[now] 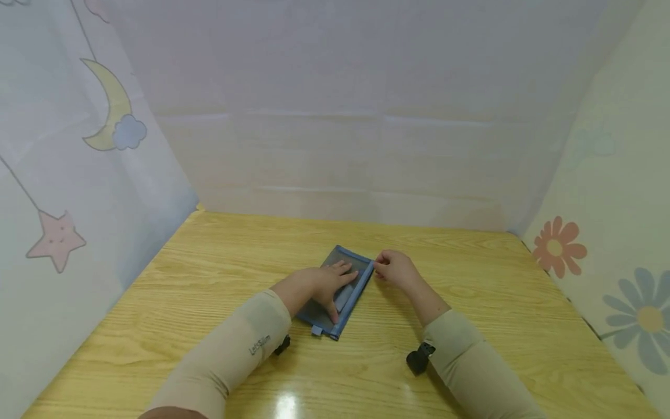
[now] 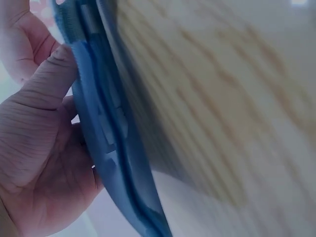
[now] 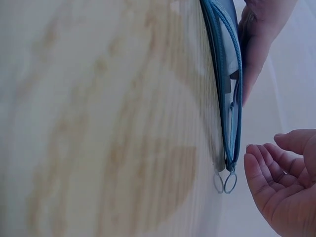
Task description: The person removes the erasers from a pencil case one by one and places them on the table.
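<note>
Wood-grain table (image 1: 225,262), pale sheets (image 1: 324,157) around it printed with moon (image 1: 119,102), star (image 1: 54,240) and flowers (image 1: 555,247); blue mesh pouch (image 1: 358,291) lies slanted mid-table, a pale flat item (image 1: 343,298) inside, too veiled to name; left hand (image 1: 330,283) spread over it, gripping nothing; right hand (image 1: 392,269) at the far corner, fingers bent, holding nothing in its wrist view, a small gap from the pull ring (image 3: 231,172); zip (image 3: 240,74) gapes.

Risks, as judged: pouch could skid or twist if the left palm lifts during a tug on the ring; mesh or item could snag where the zip edges sit askew; fingers could miss so small a ring.

Writing: left sleeve (image 1: 235,343) reads "LetsSlim"; pouch tab (image 1: 316,330), nothing legible.
</note>
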A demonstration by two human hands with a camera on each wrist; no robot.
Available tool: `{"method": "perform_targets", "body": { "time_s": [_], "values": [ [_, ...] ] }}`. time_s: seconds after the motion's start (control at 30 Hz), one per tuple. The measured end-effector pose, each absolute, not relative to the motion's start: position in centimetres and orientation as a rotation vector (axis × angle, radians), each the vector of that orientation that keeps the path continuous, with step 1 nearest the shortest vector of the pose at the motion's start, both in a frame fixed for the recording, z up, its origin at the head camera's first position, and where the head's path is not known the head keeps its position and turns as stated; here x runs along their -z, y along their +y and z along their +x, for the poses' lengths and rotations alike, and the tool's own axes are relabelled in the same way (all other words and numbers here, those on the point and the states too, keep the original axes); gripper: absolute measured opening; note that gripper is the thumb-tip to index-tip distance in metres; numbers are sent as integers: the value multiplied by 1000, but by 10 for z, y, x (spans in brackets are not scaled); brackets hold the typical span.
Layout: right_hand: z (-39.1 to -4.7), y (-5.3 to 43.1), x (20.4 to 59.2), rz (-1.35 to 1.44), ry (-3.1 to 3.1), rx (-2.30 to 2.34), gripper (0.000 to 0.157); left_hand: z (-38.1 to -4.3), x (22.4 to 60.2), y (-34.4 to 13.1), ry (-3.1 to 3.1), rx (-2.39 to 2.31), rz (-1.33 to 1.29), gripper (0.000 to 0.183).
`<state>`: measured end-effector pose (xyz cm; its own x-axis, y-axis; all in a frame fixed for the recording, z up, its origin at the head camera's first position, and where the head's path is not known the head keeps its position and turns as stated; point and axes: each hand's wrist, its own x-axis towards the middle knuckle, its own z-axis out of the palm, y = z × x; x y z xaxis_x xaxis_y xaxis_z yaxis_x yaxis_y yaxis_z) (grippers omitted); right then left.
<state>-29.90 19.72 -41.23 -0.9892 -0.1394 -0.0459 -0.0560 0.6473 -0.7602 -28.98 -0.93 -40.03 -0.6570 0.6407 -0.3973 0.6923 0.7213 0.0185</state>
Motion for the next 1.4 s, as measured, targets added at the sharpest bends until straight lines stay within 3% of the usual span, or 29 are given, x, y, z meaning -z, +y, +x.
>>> {"method": "perform_targets", "body": {
  "time_s": [0.7,1.4],
  "values": [
    [-299,202,408,-109,2704,1292,18,-247,397,11,2783,87,729,93],
    [-297,206,410,-100,2656,1385,20,-272,402,-19,2551,-311,994,81]
  ]
}}
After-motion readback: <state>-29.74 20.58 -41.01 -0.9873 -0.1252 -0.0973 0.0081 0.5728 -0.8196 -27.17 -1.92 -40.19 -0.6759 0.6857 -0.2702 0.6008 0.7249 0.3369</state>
